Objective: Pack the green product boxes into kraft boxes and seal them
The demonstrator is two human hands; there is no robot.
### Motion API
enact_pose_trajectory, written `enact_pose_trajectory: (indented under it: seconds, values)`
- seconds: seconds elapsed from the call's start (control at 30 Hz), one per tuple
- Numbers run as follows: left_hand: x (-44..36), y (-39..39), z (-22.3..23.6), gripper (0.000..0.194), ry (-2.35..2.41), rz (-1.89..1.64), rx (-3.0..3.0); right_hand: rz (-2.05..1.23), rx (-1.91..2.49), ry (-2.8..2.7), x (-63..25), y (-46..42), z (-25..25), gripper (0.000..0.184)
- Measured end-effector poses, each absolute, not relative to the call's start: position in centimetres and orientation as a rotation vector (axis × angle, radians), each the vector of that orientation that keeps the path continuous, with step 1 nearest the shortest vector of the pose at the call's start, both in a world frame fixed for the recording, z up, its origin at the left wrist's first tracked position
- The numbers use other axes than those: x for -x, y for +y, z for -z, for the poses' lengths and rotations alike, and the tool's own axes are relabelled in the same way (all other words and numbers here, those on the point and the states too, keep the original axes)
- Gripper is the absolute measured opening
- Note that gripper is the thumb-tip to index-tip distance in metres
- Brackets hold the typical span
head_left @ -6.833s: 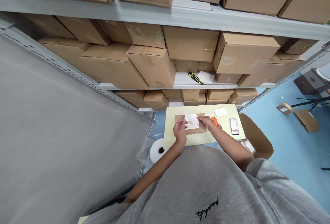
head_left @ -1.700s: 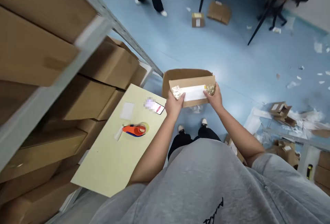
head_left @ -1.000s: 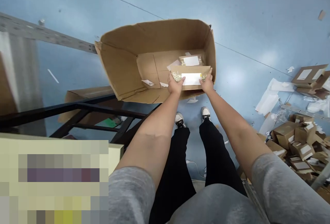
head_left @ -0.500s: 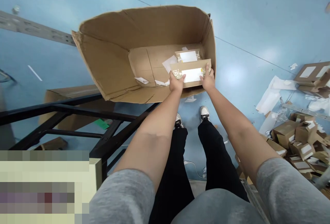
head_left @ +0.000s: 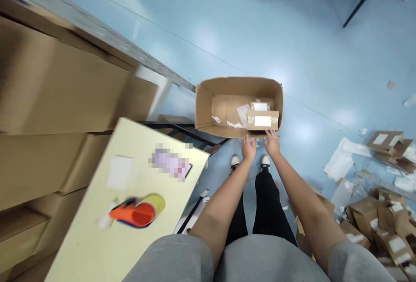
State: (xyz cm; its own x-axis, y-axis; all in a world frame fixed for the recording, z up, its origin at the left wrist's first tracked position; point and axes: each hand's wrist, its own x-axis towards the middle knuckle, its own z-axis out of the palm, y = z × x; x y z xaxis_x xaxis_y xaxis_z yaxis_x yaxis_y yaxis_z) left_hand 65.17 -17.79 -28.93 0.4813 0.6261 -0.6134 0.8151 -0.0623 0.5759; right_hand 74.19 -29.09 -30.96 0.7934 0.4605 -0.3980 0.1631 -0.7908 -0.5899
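- Left hand and right hand, fingers loosely open, are at the near rim of an open carton; contact unclear.
- A labelled box lies inside, at the right end.
- Orange tape dispenser and phone rest on the yellow surface.

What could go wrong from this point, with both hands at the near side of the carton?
The near package lies right up against the far package, so a bump to the carton might rub or shift them.
The left shoe and right shoe stand close to the carton; a step forward could kick it.
The phone lies near the table's edge, where a turning left arm might knock it off.
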Motion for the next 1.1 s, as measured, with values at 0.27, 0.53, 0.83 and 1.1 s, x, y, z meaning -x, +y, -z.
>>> enact_pose_trajectory:
  seconds: [0.27, 0.53, 0.83, 1.1]
  values:
    - [-51.5, -15.1, 9.9, 0.012, 1.246, -0.044, -1.780, -0.812, 2.172, -0.842, -66.0, -25.5, 13.7, 0.036]
    - [-37.3, -14.7, -3.0, 0.027, 1.768, -0.613, -1.439, -0.999, 1.777, -1.284, -59.9, -22.1, 3.4, 0.026]
    - [-22.2, -24.9, -4.3, 0.054, 2.003, -0.951, -1.033, -1.086, 1.436, -1.897, -44.9, -18.1, -3.1, 0.033]
    - [-6.0, -30.6, -3.5, 0.046, 2.268, -0.804, -1.172, -1.104, 1.242, -2.291, -26.6, -18.5, -3.0, 0.039]
